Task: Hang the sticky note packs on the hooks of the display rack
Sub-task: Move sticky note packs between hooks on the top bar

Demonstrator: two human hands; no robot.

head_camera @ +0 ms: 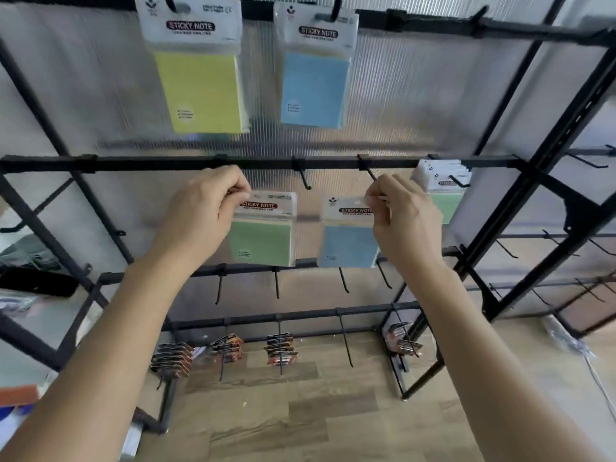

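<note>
Two packs, a yellow pack and a blue pack, already hang from the top bar of the rack. A green bunch sits on a middle-bar hook. Just under that bar the left hand pinches a green pack by its header and the right hand pinches a second blue pack, both seemingly not hooked yet. A bare hook waits between them. Behind stands a ribbed panel, and below lies a wooden floor.

We see a yellow pack and a blue pack hanging on the top bar. A green pack and a second blue pack are held under the middle bar.
</note>
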